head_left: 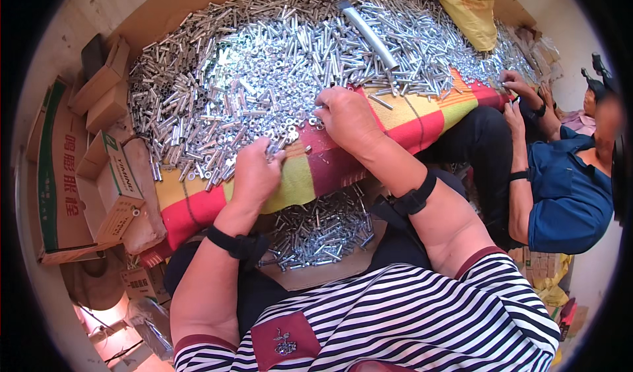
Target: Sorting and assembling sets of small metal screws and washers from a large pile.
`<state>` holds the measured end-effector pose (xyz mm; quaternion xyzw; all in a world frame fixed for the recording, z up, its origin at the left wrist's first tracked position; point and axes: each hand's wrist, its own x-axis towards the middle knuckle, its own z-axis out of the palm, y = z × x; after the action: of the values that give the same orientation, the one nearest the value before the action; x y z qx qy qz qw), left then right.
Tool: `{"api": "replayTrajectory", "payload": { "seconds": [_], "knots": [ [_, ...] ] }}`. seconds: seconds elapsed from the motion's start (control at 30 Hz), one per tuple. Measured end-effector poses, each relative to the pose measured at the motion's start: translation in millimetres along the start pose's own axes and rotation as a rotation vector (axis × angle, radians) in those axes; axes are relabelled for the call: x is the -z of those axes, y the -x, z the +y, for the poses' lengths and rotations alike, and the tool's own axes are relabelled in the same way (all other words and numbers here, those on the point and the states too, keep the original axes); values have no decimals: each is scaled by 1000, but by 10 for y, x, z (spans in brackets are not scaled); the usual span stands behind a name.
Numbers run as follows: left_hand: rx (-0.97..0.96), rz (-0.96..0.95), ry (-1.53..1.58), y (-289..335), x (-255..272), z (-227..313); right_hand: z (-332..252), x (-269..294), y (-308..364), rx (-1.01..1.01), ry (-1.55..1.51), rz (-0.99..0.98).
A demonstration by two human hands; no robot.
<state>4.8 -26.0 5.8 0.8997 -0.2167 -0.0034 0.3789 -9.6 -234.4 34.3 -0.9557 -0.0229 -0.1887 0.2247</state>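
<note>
Before me a broad heap of metal sleeves and bolts (178,85) covers a table, with nuts and washers (264,75) spread through its middle. My left hand (254,174) is at the heap's near edge, fingers curled in a pinch around a small shiny metal piece whose kind is unclear. To its right, my right hand (348,121) reaches in over the loose nuts, its fingers bent together; their tips partly hide whatever they hold. Beneath both hands lies a checked cloth (290,181) in red, yellow and green along the table's front.
Below the cloth, between my knees, an open carton (323,237) holds more bolts. Cardboard boxes (112,181) stand at left. A metal bar (369,36) rests on the heap, and a yellow sack (469,9) sits at the back right. A co-worker in blue (560,187) works at right.
</note>
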Motion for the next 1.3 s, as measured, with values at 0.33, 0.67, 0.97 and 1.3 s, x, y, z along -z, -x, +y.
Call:
{"api": "replayTrajectory", "payload": {
  "seconds": [0.33,0.67,0.97,1.3],
  "knots": [
    [408,-48,1050,-75,190,34,-173,33,52,17,-178,-153],
    [455,-30,814,86,356,-117,-287,-310,86,140,-14,-196],
    [328,-172,668,36,148,-55,-236,-79,61,-222,-581,-283],
    [168,-214,747,81,196,90,-282,-65,204,-496,-1336,-521]
  ]
}}
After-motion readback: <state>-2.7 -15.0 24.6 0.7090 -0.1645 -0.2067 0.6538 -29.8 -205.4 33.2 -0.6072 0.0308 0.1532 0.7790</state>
